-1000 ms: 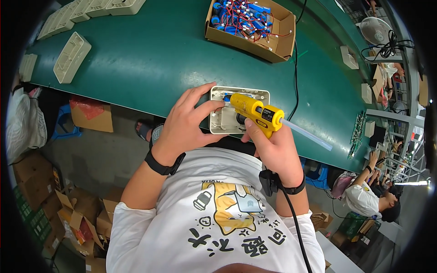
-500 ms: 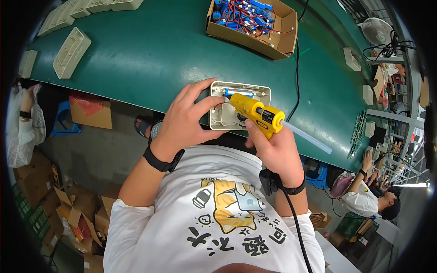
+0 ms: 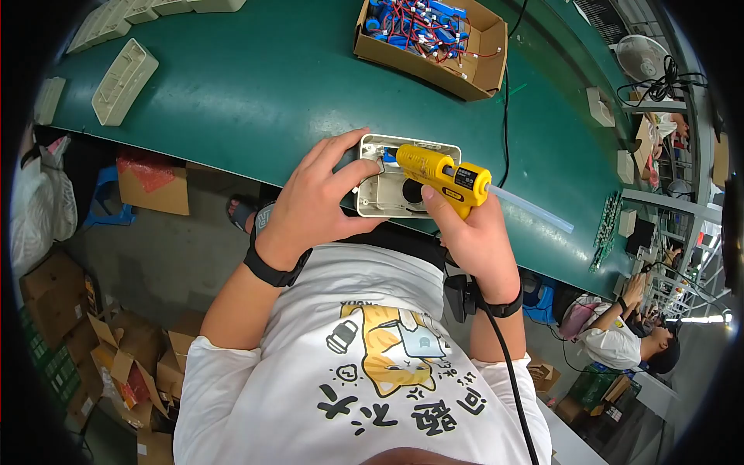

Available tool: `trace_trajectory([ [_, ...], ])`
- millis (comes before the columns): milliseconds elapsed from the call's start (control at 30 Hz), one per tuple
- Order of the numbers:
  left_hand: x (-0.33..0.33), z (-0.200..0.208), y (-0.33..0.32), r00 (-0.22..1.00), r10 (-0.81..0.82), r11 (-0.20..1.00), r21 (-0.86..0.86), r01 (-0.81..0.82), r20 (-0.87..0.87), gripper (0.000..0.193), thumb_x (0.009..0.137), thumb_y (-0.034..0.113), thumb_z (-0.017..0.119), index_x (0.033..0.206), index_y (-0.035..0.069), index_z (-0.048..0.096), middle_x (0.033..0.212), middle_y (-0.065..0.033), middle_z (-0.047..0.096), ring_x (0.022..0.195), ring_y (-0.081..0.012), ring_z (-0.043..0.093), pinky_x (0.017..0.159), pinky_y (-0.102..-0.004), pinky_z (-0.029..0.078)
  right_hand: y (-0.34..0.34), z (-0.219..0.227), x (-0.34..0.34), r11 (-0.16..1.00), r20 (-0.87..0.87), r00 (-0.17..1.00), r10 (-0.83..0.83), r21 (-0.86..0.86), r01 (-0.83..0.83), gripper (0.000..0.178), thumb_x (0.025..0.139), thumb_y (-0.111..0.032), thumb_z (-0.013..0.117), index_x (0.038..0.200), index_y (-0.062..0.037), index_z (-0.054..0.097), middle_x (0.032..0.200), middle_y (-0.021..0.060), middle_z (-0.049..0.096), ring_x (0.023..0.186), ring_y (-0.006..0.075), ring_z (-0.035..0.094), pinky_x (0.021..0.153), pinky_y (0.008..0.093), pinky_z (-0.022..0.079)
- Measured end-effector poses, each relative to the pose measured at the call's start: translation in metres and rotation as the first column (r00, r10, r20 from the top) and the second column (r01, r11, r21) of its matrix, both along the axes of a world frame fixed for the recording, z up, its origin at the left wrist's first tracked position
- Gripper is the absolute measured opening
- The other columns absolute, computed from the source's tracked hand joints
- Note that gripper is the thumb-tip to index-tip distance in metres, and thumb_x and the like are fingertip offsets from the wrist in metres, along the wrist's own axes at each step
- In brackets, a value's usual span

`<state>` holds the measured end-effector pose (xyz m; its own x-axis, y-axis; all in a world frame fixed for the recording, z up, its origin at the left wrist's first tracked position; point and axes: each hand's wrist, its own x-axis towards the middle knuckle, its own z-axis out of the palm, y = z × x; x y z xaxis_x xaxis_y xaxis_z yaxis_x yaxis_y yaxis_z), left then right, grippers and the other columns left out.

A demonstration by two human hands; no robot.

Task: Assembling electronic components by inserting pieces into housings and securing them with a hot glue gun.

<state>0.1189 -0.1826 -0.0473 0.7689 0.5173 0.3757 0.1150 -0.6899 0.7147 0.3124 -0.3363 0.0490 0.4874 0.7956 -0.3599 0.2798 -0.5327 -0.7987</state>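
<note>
A cream plastic housing (image 3: pixel 380 203) lies at the near edge of the green table, its open side up. My left hand (image 3: pixel 325 190) grips its left end, thumb and fingers around the wall. Inside, along the far wall, sits a blue cylindrical battery (image 3: pixel 390 155), mostly covered by the glue gun. My right hand (image 3: pixel 474 236) is wrapped around the handle of a yellow hot glue gun (image 3: pixel 434 172). The gun's nozzle points left over the battery's left end; I cannot tell whether it touches. A translucent glue stick (image 3: pixel 539 211) sticks out of the gun's back.
A cardboard box (image 3: pixel 434 68) of blue batteries with red wires stands at the far side. Another cream housing (image 3: pixel 124 81) lies at the left, with more behind it. A black cable (image 3: pixel 507 124) crosses the table. Green circuit boards (image 3: pixel 607 231) lie at the right, near a co-worker (image 3: pixel 620 341).
The glue gun has shifted slightly right and turned more level, its nozzle now over the battery's far-wall side. My left hand keeps its hold on the housing.
</note>
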Motion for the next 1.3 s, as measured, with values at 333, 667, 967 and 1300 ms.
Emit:
trace_trajectory([
  [333, -0.002, -0.002, -0.003, 1.000, 0.003, 1.000, 0.003, -0.003, 0.012, 0.059, 0.068, 0.022, 0.102, 0.120, 0.008, 0.079, 0.162, -0.0192, 0.062, 0.134, -0.0417, 0.068, 0.111, -0.0504, 0.059, -0.001, -0.003, -0.001, 0.998, 0.077, 0.995, 0.061, -0.039, -0.058, 0.036, 0.111, -0.022, 0.077, 0.135, 0.0046, 0.076, 0.101, 0.0050, 0.080, 0.087, 0.0105, 0.069, 0.077, 0.0304, 0.057],
  [667, 0.002, -0.004, -0.001, 0.998, 0.052, 0.998, 0.024, -0.053, 0.042, 0.062, 0.067, 0.026, 0.106, 0.117, 0.007, 0.074, 0.160, -0.0191, 0.065, 0.132, -0.0425, 0.069, 0.110, -0.0498, 0.059, -0.023, -0.006, 0.009, 0.996, 0.003, 0.999, 0.040, 0.083, -0.040, 0.034, 0.111, -0.021, 0.078, 0.134, 0.0033, 0.076, 0.104, 0.0064, 0.080, 0.081, 0.0133, 0.069, 0.073, 0.0345, 0.060],
  [967, 0.044, 0.023, 0.000, 0.983, -0.160, 0.980, 0.135, 0.147, 0.093, 0.068, 0.065, 0.025, 0.110, 0.116, 0.007, 0.068, 0.158, -0.0202, 0.066, 0.129, -0.0403, 0.070, 0.106, -0.0503, 0.059, -0.119, -0.056, 0.069, 0.718, -0.726, 0.684, 0.075, 0.515, 0.468, 0.035, 0.114, -0.034, 0.067, 0.128, -0.0033, 0.074, 0.110, 0.0144, 0.074, 0.062, 0.0205, 0.063, 0.056, 0.0406, 0.056],
  [1300, 0.330, 0.028, -0.015, 0.978, -0.133, 0.983, -0.104, 0.151, 0.163, 0.074, 0.078, 0.021, 0.105, 0.132, 0.005, 0.056, 0.146, -0.0203, 0.057, 0.130, -0.0416, 0.067, 0.113, -0.0467, 0.058, -0.186, -0.122, 0.113, 0.345, -0.709, 0.695, -0.124, 0.626, 0.700, 0.033, 0.118, -0.034, 0.057, 0.120, -0.0041, 0.071, 0.112, 0.0143, 0.071, 0.066, 0.0191, 0.057, 0.062, 0.0390, 0.052],
])
